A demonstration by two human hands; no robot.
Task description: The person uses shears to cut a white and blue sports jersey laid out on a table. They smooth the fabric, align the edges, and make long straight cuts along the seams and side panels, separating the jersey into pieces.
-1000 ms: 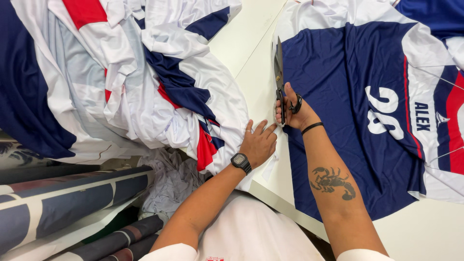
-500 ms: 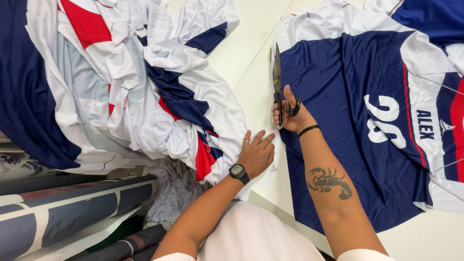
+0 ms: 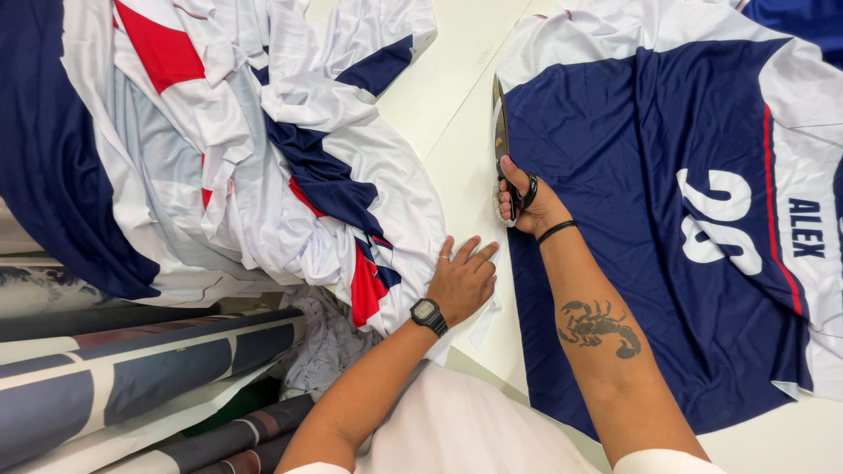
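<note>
On the white table (image 3: 457, 61), crumpled fabric (image 3: 263, 158) is heaped at left; the left hand (image 3: 461, 283) is spread flat on its edge, while scissors (image 3: 502, 140) are gripped by the right hand (image 3: 527, 204) along the navy printed panel (image 3: 632, 219).

Matt navy cloth panel (image 3: 632, 219), dull metal scissors (image 3: 502, 140), smooth white table (image 3: 457, 53)
</note>
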